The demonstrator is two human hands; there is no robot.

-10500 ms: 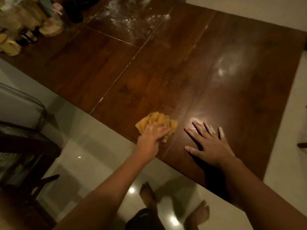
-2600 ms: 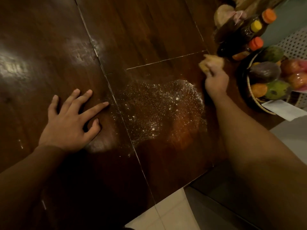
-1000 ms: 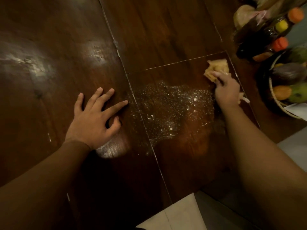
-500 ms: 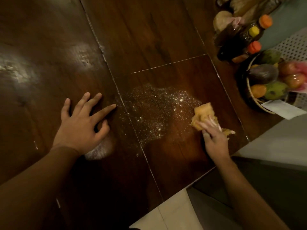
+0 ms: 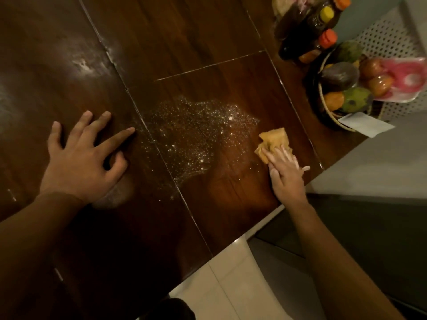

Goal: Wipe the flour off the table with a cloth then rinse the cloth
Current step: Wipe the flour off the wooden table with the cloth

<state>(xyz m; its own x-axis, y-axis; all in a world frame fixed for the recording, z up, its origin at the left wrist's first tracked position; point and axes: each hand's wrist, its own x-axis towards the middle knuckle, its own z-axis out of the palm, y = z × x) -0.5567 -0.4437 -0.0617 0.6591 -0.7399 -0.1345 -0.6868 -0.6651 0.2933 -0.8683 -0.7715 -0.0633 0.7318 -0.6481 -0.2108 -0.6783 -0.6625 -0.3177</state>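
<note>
A patch of white flour [image 5: 194, 137] lies scattered on the dark wooden table [image 5: 175, 35], just right of a seam between boards. A crumpled yellow cloth [image 5: 273, 140] sits on the table at the flour's right edge. My right hand [image 5: 285, 174] presses down on the cloth with straight fingers, near the table's front right edge. My left hand [image 5: 83, 158] rests flat on the table left of the flour, fingers spread. A pale floury smear [image 5: 115, 195] shows under its heel.
Dark bottles with orange and yellow caps [image 5: 309, 31] stand at the table's far right. A basket of fruit [image 5: 344, 88] sits beside them, with a white paper [image 5: 365, 124] at its edge. Fainter flour smears [image 5: 85, 65] mark the boards at the upper left. Pale floor tiles [image 5: 231, 285] lie below.
My right hand pulled the cloth from the far right corner by the bottles down toward the front edge, clearing the flour's right side. In the last half second it barely moved. The left hand stayed put.
</note>
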